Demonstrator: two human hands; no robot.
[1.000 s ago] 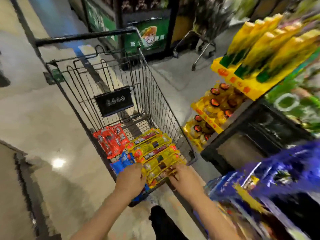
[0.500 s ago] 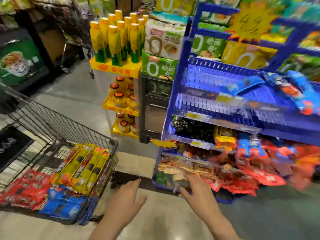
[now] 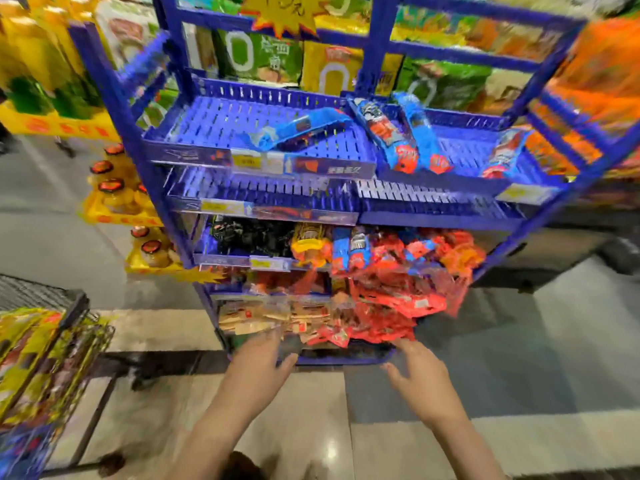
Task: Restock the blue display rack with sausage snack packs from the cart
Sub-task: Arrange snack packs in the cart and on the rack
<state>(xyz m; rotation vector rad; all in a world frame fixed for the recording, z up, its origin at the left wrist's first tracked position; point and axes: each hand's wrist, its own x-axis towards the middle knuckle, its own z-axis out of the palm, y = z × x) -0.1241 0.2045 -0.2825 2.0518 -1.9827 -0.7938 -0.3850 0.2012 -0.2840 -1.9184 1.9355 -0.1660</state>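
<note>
The blue display rack [image 3: 166, 188] fills the middle of the head view. Its top tray holds several blue sausage snack packs [image 3: 384, 129], lying loose toward the right. Lower shelves carry black packs [image 3: 249, 237] and a heap of red packs [image 3: 398, 292]. The cart [image 3: 74, 306] stands at the lower left, with yellow sausage packs [image 3: 27, 351] inside. My left hand [image 3: 258, 365] and my right hand [image 3: 420, 382] hover in front of the rack's bottom shelf, fingers spread, holding nothing.
A yellow stand with bottles and jars [image 3: 114, 188] is left of the rack. Green and yellow noodle packs [image 3: 259, 57] sit behind it. An orange display [image 3: 602, 71] is at the right. Tiled floor [image 3: 519, 375] lies in front.
My view swung right, from the cart to the rack. Both hands left the packs in the cart and now hang apart and holding nothing before the bottom shelf.
</note>
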